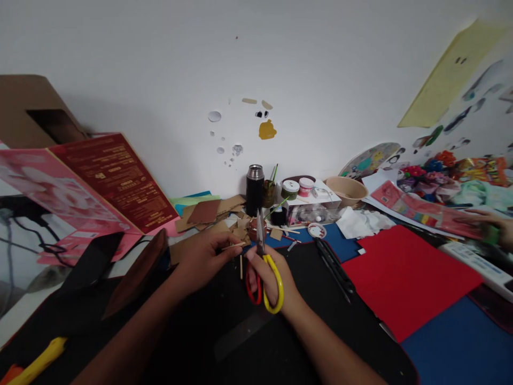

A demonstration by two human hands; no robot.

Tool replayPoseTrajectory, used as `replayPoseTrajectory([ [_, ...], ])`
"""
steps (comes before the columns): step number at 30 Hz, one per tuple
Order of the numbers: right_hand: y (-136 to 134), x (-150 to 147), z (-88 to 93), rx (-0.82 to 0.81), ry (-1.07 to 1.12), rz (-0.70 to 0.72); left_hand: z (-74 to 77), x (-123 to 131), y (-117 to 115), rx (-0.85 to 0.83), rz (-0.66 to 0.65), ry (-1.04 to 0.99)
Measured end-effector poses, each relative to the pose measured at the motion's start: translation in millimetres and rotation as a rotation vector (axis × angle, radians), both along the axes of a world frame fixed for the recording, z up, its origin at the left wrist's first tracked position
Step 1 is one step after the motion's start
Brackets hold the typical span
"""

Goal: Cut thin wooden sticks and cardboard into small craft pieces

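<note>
Over the black mat (192,331), my left hand (206,259) pinches a short, thin wooden stick (234,246) between thumb and fingers. My right hand (286,283) is wrapped round a pair of scissors (274,289) with one red and one yellow handle loop. The blades point up and away from me, close together, just right of the left fingertips, and the stick is not between them. Another thin stick (241,267) lies below the left fingertips. Pieces of brown cardboard (204,212) are piled behind my left hand.
At the back stand a black flask (254,192), paint jars (290,188) and a beige bowl (347,190). A black pen-like tool (334,270) and red sheet (412,278) lie right. A pink box (80,187) stands left. Another person's hand (491,220) is at the far right.
</note>
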State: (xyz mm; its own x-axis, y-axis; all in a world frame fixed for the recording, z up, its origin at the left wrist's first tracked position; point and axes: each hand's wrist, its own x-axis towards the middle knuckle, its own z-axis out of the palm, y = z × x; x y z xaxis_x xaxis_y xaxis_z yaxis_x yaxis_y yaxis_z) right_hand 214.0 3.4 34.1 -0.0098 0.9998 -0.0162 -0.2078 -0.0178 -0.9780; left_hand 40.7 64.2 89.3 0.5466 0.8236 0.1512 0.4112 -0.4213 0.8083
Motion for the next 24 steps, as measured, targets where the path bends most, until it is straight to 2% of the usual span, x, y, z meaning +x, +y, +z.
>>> replayPoseTrajectory([
  [4, 2.4, 3.5, 3.1, -0.010, 0.049, -0.061, -4.5, 1.6, -3.0, 0.026, -0.072, 0.127],
  [12, 1.6, -0.2, 1.0, -0.008, 0.063, -0.019, -8.9, 3.2, -3.9, 0.040, -0.102, 0.224],
  [17, 2.5, 1.4, 1.7, 0.027, 0.090, -0.047, -6.0, 1.3, -1.5, 0.000, -0.093, 0.110],
  [22, 1.8, 3.4, 3.4, 0.002, 0.137, -0.060, -1.3, -3.4, 2.8, -0.206, -0.042, -0.028],
  [24, 1.4, 3.1, 2.9, 0.009, 0.140, -0.054, -0.8, -4.8, 3.9, -0.236, -0.054, -0.071],
])
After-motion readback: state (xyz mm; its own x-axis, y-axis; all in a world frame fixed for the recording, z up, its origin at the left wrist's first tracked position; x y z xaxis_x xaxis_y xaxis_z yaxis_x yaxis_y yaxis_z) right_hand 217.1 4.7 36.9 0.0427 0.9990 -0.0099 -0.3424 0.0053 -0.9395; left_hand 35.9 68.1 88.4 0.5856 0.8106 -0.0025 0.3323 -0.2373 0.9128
